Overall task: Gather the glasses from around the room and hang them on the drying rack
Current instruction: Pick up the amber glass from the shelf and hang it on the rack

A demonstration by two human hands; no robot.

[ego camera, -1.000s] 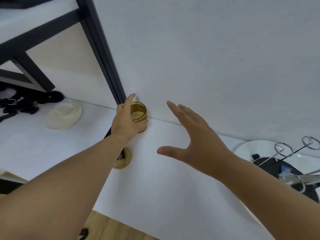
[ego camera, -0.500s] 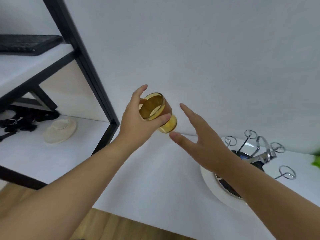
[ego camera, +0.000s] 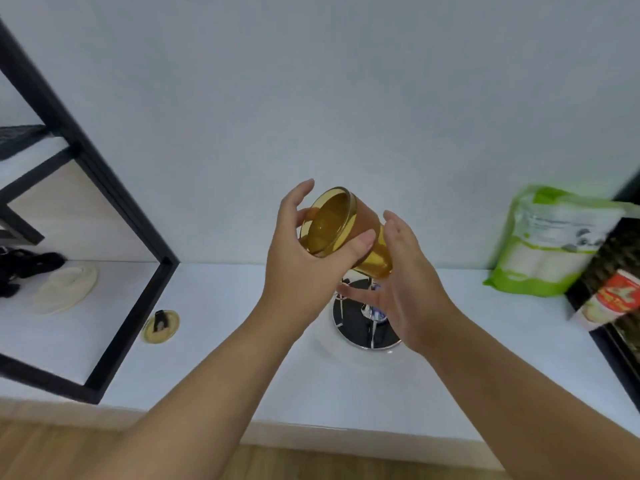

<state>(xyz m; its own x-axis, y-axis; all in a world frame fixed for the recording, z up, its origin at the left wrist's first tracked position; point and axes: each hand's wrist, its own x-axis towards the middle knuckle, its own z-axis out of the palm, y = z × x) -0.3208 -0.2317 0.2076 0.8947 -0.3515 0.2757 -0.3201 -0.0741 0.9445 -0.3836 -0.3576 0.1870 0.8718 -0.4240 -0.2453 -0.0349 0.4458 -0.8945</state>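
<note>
An amber glass (ego camera: 332,223) is tilted on its side in the air, mouth toward me. My left hand (ego camera: 304,258) grips it near the rim with thumb and fingers. My right hand (ego camera: 405,285) is at the glass's base with its fingers spread; it touches the base or comes very close to it. Directly below the hands stands the drying rack (ego camera: 360,323): a round black and chrome base on a white dish, its wire arms mostly hidden behind my hands.
A white counter (ego camera: 242,375) runs along a pale wall. A black shelf frame (ego camera: 131,282) stands at left, with a cream round object (ego camera: 65,289) and black straps inside it. A small yellow lid (ego camera: 161,326) lies beside the frame. A green and white bag (ego camera: 550,244) sits at right.
My left hand lifted the amber glass off the counter by the frame and carried it right, over the drying rack. My right hand closed in on its base. The view swung right.
</note>
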